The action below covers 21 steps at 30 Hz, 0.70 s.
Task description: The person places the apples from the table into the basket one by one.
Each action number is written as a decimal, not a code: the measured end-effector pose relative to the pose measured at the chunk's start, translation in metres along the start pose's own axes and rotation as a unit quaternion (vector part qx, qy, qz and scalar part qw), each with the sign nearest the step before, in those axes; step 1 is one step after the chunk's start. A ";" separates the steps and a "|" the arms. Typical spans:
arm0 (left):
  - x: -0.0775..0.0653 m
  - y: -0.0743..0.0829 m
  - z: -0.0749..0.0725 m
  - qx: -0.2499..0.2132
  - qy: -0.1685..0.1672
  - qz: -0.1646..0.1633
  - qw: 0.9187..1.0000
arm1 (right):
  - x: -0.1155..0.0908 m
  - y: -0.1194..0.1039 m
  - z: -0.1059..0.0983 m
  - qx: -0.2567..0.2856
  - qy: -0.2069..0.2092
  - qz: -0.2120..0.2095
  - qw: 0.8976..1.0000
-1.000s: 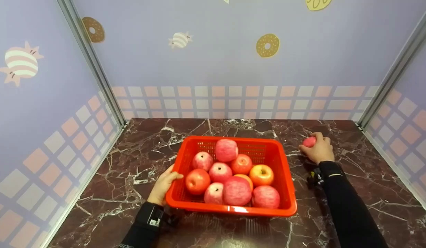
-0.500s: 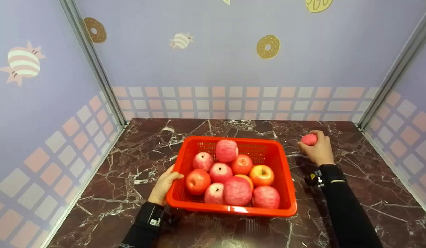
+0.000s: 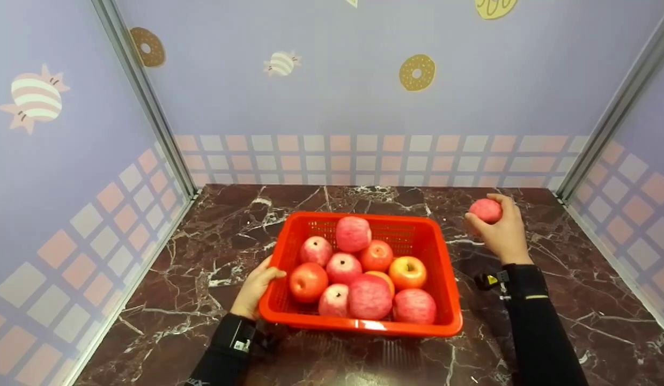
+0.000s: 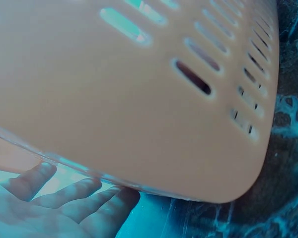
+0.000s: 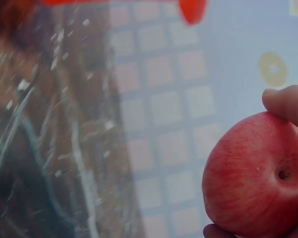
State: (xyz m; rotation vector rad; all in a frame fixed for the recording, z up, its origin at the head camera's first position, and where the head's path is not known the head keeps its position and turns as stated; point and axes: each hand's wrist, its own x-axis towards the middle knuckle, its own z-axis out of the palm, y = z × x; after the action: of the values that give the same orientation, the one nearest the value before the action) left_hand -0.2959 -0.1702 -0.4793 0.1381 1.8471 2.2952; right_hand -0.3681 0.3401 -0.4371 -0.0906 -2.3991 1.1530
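Observation:
In the head view a red plastic basket [image 3: 452, 289] with slotted walls holds several red apples [image 3: 412, 307] and a yellowish one [image 3: 407, 273]. My left hand [image 3: 254, 289] grips its left side, thumb over the rim. The left wrist view shows the fingers [image 4: 84, 191] of that hand against the basket wall [image 4: 114, 109], which looks pale there. To the right of the basket, my right hand [image 3: 501, 228] holds a pinkish-red apple [image 3: 485, 210] between thumb and fingers, above the table. Up close in the right wrist view, the apple [image 5: 253, 173] shows its hollow end.
A dark red marbled tabletop [image 3: 214, 236] lies under everything. Behind it stands a lilac wall [image 3: 337, 96] with printed sweets and checks. Side walls [image 3: 646, 177] close in the left and right.
My right hand has lifted the apple from the table and drawn slightly back, so more of the apple shows. The left hand and the basket have stayed in place.

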 end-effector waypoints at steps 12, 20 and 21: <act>0.001 -0.001 0.000 -0.010 -0.004 0.000 1.000 | -0.029 -0.049 -0.014 0.033 -0.010 -0.075 0.997; 0.001 -0.001 0.000 0.002 -0.003 0.002 1.000 | -0.054 -0.084 -0.026 0.036 -0.045 -0.129 0.990; 0.001 0.000 0.000 0.001 -0.003 0.001 1.000 | -0.057 -0.088 -0.027 0.036 -0.052 -0.137 0.989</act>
State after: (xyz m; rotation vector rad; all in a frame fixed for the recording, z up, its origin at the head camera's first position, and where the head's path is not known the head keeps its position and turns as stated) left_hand -0.2966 -0.1702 -0.4798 0.1482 1.8460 2.2926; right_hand -0.2929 0.2887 -0.3788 0.3198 -2.3633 1.1351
